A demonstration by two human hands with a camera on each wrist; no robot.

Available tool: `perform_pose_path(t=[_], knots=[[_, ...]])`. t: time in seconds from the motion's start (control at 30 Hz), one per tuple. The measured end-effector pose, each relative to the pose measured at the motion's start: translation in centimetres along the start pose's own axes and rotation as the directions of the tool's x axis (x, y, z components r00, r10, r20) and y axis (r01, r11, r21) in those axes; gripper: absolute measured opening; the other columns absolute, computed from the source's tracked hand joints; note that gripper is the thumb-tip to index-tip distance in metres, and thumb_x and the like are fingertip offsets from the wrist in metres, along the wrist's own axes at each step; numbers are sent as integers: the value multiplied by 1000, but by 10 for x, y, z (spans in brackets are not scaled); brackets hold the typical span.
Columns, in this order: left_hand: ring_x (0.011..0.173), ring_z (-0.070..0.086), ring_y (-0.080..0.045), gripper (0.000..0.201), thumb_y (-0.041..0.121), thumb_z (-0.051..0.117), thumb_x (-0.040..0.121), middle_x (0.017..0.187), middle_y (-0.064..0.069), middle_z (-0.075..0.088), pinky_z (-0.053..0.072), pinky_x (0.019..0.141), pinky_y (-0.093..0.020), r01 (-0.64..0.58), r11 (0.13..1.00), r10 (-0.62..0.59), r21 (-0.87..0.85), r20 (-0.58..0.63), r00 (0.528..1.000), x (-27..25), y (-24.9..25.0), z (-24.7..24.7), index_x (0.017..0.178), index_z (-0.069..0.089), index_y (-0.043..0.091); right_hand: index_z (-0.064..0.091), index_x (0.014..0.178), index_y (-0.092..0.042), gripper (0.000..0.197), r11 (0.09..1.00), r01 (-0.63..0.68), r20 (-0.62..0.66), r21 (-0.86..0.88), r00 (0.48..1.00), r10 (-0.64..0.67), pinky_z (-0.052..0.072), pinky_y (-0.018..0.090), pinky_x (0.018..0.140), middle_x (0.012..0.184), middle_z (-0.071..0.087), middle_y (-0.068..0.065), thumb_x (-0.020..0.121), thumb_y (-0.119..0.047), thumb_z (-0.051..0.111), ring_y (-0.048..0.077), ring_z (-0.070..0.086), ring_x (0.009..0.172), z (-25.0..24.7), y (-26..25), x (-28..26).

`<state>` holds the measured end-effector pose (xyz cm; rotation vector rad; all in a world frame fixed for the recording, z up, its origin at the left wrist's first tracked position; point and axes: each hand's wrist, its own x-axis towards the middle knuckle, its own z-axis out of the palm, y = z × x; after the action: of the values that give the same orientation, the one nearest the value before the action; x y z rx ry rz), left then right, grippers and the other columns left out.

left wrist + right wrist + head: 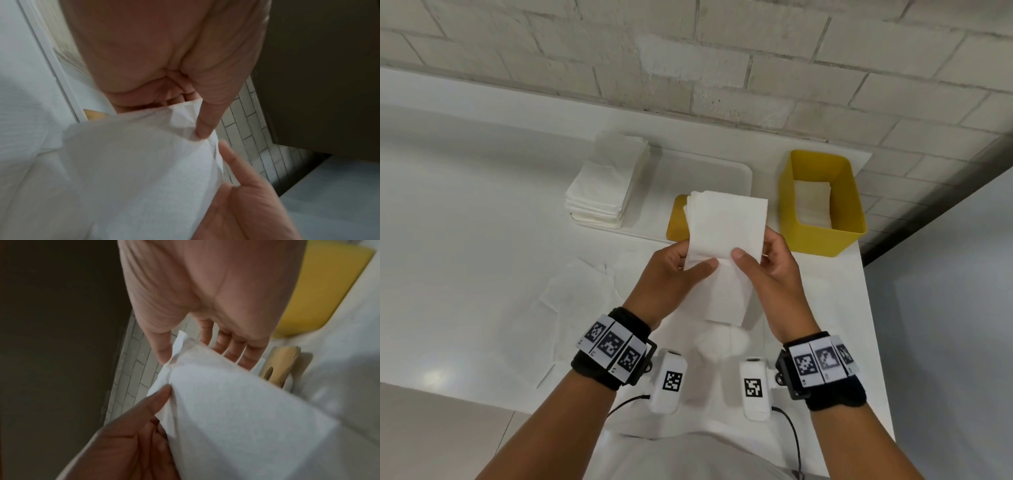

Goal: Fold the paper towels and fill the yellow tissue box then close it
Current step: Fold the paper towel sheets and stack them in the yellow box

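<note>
- White paper towel [726, 240], folded, is pinched by both hands above the table [465, 222]: left hand [671, 274] thumb on top, right hand [770, 270] likewise.
- Yellow tissue box [822, 236] stands open at the right (towels inside); its yellow lid [676, 219] lies behind the held towel.
- A towel stack [602, 192] sits left.

no readable words, brands or nos. anywhere, only b/w square code tags on the left wristband [613, 345], right wristband [822, 361] and both white wrist cams [671, 380], tiny marks under tags too small to read
</note>
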<state>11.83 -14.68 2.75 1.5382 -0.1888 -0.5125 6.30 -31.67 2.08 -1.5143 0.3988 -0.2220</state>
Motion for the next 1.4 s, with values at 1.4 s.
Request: perform_pose_path(t=[1.4], knots=[[88,74,-23,20,35,54,104,93,2,78,60,82,-54,-211,952,248,220,-161,955,-6,3,15,112,72,37,72,119,-20,21,966,192,-97,-171,973,-211,55,18,81,99,76,-13,102,-18,59,1,71,94,19,-16,-13]])
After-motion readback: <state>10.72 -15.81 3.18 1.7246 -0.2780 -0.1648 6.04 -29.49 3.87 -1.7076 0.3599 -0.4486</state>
